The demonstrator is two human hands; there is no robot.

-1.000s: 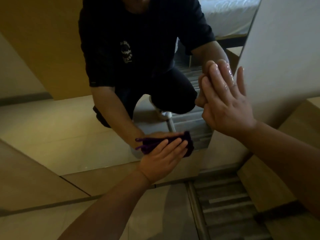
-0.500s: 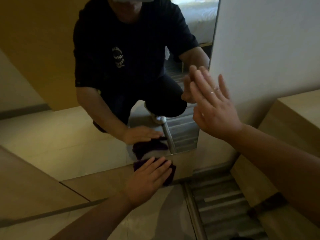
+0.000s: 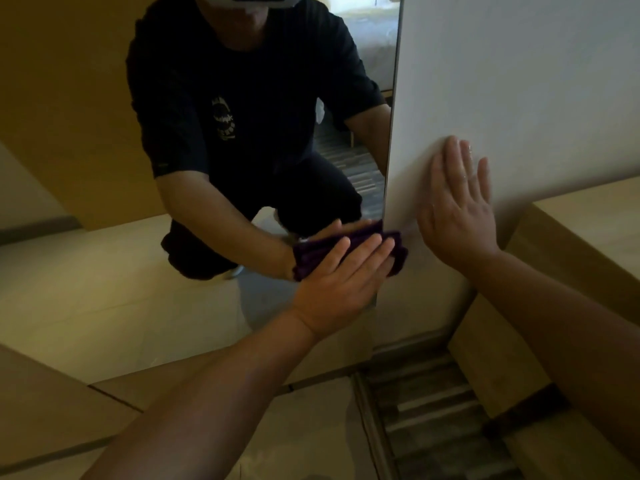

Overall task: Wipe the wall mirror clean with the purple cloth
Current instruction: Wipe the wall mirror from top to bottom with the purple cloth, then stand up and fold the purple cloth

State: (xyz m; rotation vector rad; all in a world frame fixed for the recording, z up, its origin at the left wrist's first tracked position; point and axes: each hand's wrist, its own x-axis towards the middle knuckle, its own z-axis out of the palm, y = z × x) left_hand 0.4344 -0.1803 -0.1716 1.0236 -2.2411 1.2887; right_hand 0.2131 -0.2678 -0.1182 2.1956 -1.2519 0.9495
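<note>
Where the head view looks down, the soft, folded purple cloth (image 3: 349, 249) is pressed flat under the spread fingers of the left hand (image 3: 341, 278) at the lower right edge of the tall frameless wall mirror (image 3: 214, 188). Being limp and light, it is best pinned by the palm, not pinched. The right hand (image 3: 460, 209) is laid open on the white wall panel (image 3: 519, 81). A beige wooden ledge (image 3: 595, 216) crowds the right.
</note>
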